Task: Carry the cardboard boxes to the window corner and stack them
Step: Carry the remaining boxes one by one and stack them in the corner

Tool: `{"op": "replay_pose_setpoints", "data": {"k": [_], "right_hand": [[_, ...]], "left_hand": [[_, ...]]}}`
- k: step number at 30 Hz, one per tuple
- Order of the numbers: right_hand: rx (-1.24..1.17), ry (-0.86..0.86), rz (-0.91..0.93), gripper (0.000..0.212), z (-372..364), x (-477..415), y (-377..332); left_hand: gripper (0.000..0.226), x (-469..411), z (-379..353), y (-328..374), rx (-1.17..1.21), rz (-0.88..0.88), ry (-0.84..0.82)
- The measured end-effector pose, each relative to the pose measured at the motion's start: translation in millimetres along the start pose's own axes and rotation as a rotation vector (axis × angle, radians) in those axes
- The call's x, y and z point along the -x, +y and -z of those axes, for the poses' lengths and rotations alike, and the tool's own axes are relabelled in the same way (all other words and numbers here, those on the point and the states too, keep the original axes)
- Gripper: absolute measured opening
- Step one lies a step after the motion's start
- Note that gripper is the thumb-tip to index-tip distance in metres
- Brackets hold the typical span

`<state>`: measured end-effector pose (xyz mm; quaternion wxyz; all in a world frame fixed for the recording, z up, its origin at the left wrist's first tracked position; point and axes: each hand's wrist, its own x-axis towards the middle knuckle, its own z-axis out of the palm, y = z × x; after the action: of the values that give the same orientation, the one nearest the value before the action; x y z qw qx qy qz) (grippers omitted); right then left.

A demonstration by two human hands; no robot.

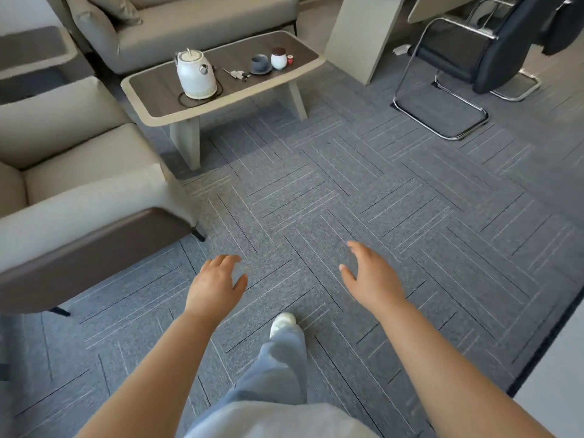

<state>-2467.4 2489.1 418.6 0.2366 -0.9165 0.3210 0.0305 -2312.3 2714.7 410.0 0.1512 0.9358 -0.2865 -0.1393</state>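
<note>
No box showed; the left hand [218, 281] and right hand [369, 275] hung wide and empty, best steered clear of the armchair [79, 191] while walking.

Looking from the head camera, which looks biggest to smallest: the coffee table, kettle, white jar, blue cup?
Largest to smallest:
coffee table
kettle
white jar and blue cup: about alike, so not ranked.

Kettle [196, 74] on coffee table [158, 93], sofa [189, 23] behind, armchair [79, 172] left, office chair [467, 58] right
</note>
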Motion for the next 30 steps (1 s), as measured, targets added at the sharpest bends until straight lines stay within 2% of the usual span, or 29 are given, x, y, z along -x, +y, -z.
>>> {"op": "replay_pose_setpoints", "data": {"k": [7,15,19,24,30], "right_hand": [[0.06,-0.05,-0.103,0.053,34.2,-120.3,26.5],[0.005,-0.016,-0.364,0.052,81.3,-202.6,98.1],[-0.007,0.001,-0.428,0.053,106.6,-255.3,142.7],[-0.021,-0.001,-0.368,0.055,155.4,-357.5,194.2],[0.034,0.014,-0.171,0.052,229.4,-504.2,214.1]], "left_hand": [[0.044,-172.6,14.4,52.5,-0.03,-0.157,-0.053],[0.044,-339.5,25.5,178.7,0.001,-0.377,-0.077],[0.044,-406.7,15.0,240.4,-0.01,-0.444,-0.081],[0.042,-486.9,0.0,293.9,0.001,-0.393,-0.076],[0.042,-563.5,-2.5,320.5,-0.025,-0.24,-0.092]]}}
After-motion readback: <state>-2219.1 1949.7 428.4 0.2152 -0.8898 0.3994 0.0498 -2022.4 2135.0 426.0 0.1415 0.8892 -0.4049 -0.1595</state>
